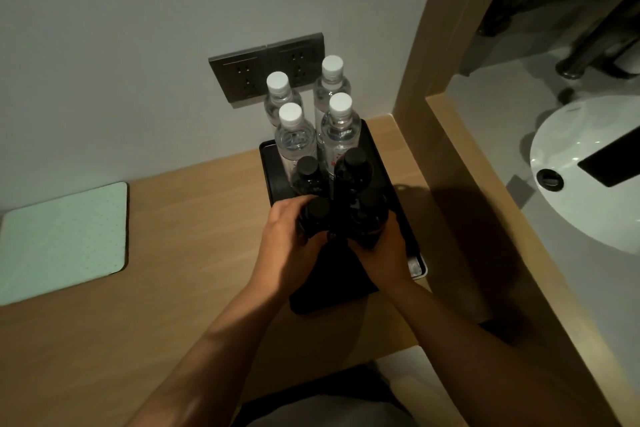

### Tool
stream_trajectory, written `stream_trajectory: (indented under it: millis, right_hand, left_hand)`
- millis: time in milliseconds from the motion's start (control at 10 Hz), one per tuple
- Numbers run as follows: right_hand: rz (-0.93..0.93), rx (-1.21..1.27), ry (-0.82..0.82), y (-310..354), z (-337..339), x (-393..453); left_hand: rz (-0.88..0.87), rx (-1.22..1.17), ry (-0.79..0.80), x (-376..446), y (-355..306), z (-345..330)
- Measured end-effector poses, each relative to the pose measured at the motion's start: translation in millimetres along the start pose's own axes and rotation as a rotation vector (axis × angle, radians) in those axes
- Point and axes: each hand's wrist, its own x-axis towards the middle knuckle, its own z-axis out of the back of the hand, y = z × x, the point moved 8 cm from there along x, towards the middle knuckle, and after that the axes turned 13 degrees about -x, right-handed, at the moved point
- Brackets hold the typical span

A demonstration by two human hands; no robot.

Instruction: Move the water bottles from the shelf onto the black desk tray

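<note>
Both my forearms reach forward and converge. My left hand (289, 236) curls its fingers (298, 204) around a dark bottle (317, 218); my right hand (381, 253) grips another dark bottle (369, 218) just beside it, the two hands nearly touching.

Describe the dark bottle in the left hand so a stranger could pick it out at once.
Find the black tray on the wooden desk, below the wall sockets. Four clear white-capped bottles stand at its far end, four dark black-capped ones nearer. The target dark bottle is in the nearest pair, on the left, the one the left hand grips.
</note>
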Motion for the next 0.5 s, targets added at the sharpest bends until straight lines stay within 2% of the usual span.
stream_trajectory:
  millis: [200,500]
  right_hand:
    - [0.024,-0.012,0.052,3,4,0]
    - [0.152,-0.211,0.11,28,34,-8]
  left_hand:
    - [-0.001,-0.107,-0.014,-8,-4,-2]
    - [0.097,-0.082,-0.12,-17,-3,-5]
